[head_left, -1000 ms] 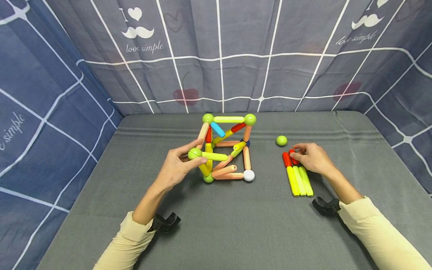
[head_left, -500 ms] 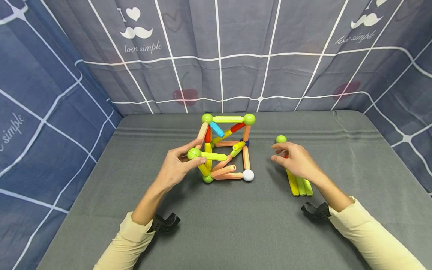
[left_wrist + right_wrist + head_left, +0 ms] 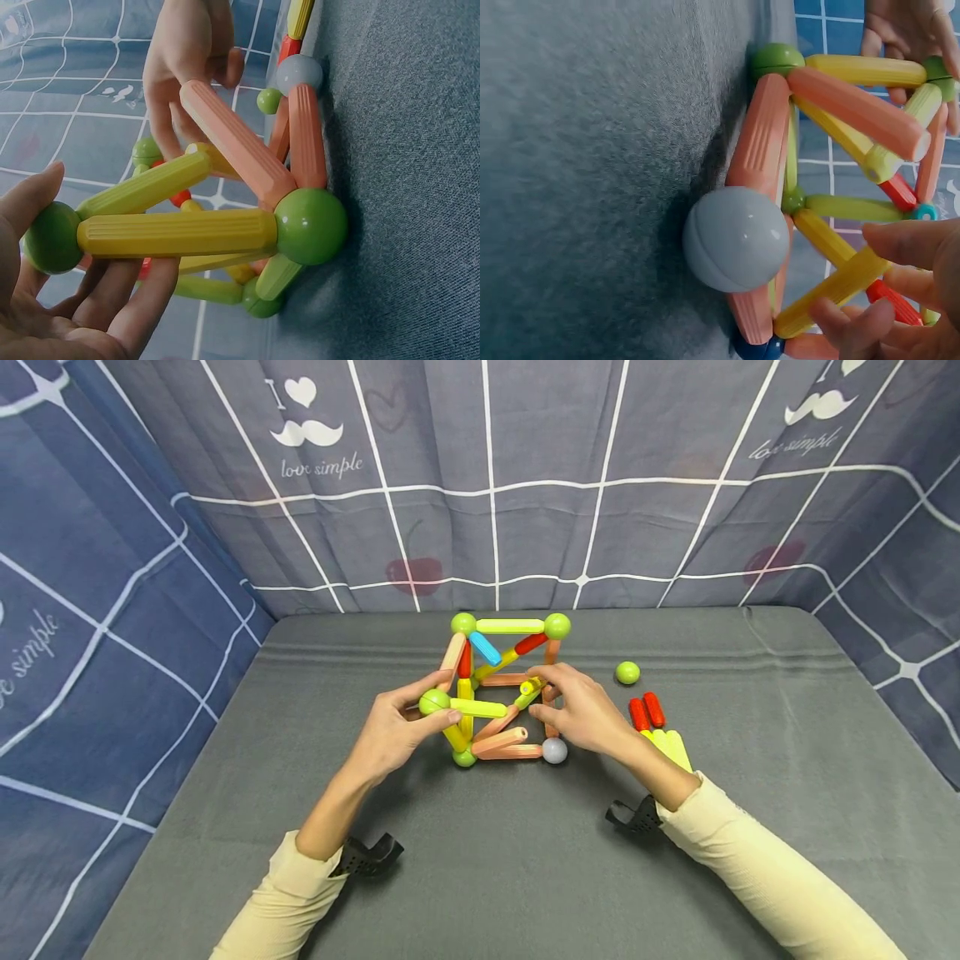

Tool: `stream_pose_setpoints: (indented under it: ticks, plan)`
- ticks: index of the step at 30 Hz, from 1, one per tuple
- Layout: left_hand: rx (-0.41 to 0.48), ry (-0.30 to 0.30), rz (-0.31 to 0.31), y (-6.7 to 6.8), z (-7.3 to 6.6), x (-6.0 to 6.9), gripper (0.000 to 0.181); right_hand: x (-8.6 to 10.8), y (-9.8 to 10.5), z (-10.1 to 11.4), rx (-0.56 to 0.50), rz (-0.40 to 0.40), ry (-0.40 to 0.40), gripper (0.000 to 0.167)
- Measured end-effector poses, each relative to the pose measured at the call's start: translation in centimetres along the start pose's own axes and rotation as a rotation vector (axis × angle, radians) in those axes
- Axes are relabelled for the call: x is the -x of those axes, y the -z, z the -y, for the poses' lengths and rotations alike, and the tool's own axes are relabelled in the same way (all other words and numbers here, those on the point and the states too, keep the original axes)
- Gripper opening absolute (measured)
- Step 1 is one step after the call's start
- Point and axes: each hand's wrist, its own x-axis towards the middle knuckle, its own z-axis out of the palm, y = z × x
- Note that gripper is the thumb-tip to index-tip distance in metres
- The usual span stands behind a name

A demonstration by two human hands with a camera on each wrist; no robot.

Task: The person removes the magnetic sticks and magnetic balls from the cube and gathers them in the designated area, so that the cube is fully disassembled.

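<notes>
In the head view, my left hand (image 3: 401,722) pinches a green ball (image 3: 54,238) at the near upper left corner of a frame of sticks and balls. From that ball a yellow stick (image 3: 176,232) runs down to another green ball (image 3: 311,225), and a lime stick (image 3: 480,708) points right with its far end free. My right hand (image 3: 581,706) reaches to the frame's right side, thumb and fingers apart around a yellow stick (image 3: 829,292) that rises from a dark blue ball (image 3: 759,348). Whether its fingertips touch that stick is unclear. A white ball (image 3: 554,751) sits below.
Right of the frame, a loose green ball (image 3: 627,673) lies on the grey cloth (image 3: 487,860). Short red sticks (image 3: 654,710) and lime-yellow sticks (image 3: 675,747) lie nearby, partly hidden by the right forearm. A grid-patterned curtain (image 3: 540,543) stands behind.
My right hand has moved left from the loose red sticks to the frame, its fingers now around the yellow stick. My left hand keeps its pinch on the green ball.
</notes>
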Motion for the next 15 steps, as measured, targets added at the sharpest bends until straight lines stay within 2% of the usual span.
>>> stream_pose_setpoints:
  ticks: [3,7,15]
  plan:
    - [-0.001,-0.008,-0.004,-0.05,-0.07,-0.01,0.055,-0.70,-0.46,0.10,0.045,0.016,0.011,0.052]
    - [0.007,-0.016,-0.005,-0.05,-0.06,0.08,0.055,-1.09,-0.74,0.04,0.045,0.041,0.037,0.044]
    - [0.012,-0.019,0.007,0.00,0.14,0.02,0.056,-0.62,-0.89,-0.84,0.049,-0.015,0.066,0.035]
